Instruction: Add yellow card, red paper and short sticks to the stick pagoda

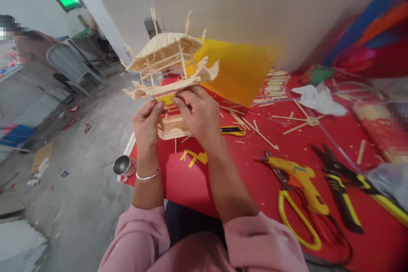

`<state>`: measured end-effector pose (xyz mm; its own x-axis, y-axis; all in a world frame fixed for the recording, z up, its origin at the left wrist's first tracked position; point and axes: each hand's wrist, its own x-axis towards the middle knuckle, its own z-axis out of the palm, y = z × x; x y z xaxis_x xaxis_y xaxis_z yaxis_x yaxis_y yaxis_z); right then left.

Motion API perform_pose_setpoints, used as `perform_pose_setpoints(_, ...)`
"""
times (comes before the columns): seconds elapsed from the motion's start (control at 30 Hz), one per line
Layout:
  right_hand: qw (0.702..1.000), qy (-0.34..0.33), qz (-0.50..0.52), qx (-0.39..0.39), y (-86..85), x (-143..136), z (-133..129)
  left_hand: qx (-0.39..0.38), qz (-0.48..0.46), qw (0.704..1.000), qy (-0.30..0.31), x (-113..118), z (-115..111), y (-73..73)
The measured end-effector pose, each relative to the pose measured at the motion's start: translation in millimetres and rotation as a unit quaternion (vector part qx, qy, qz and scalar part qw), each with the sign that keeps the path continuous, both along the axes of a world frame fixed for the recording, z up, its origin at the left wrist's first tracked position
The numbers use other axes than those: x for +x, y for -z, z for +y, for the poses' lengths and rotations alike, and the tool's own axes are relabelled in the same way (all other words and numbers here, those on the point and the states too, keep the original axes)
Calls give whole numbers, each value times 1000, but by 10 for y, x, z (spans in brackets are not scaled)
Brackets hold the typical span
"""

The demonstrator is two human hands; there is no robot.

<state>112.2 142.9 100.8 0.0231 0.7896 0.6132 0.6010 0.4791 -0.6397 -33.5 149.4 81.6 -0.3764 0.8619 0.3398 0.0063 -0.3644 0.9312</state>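
Observation:
A pale wooden-stick pavilion model (168, 49) with a curved upper roof and a lower flared eave stands on a wooden base at the table's left part. Just under the lower eave, a small yellow piece (166, 100) stretches between my two hands. My left hand (146, 123) pinches its left end with thumb and fingers. Thumb and fingers of my right hand (199, 112) close on its right end, close against the eave. The fingertips partly hide the piece and the posts behind it.
On the red table (242, 178) lie yellow scraps (194, 158), a yellow cutter (234, 130), a glue gun (299, 178), scissors (296, 221), pliers (341, 178) and loose sticks (276, 85). A yellow sheet (232, 68) stands behind. A metal cup (123, 165) sits at the left edge. A person (35, 51) is far left.

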Motion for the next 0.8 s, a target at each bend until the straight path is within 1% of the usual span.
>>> perform_pose_setpoints(0.07,1000,-7,7,-6,-3,-30,-22,13,8,1000,10,-19,2,-1)
perform_pose_setpoints(0.17,1000,15,17,5,27,-7,-126,15,2,1000,13,-43,37,11)
perform_pose_setpoints(0.27,999,35,-19,7,126,176,-426,18,-29,999,8,-47,69,44)
perform_pose_setpoints(0.33,996,48,-77,-5,242,417,-737,12,-50,999,5,-38,62,68)
perform_pose_setpoints(0.37,992,68,-104,-17,313,573,-906,6,-60,998,4,-31,52,79)
perform_pose_setpoints(0.43,978,140,-147,-50,464,937,-1230,-8,-76,997,14,-19,28,97)
perform_pose_setpoints(0.5,953,216,-185,-106,607,1319,-1499,-5,-98,995,21,-16,9,113)
perform_pose_setpoints(0.57,919,300,-206,-152,736,1660,-1710,-7,-104,994,29,-27,-5,131)
perform_pose_setpoints(0.6,905,319,-222,-175,798,1804,-1794,-8,-104,994,33,-37,-11,141)
perform_pose_setpoints(0.63,894,335,-228,-191,863,1928,-1864,-10,-102,994,36,-48,-16,152)
perform_pose_setpoints(0.7,887,327,-225,-235,999,2120,-1952,-7,-95,995,34,-66,-23,177)
perform_pose_setpoints(0.73,887,318,-213,-258,1069,2190,-1969,-4,-91,995,31,-70,-25,189)
perform_pose_setpoints(0.8,893,304,-190,-272,1192,2281,-1951,3,-85,996,28,-71,-28,209)
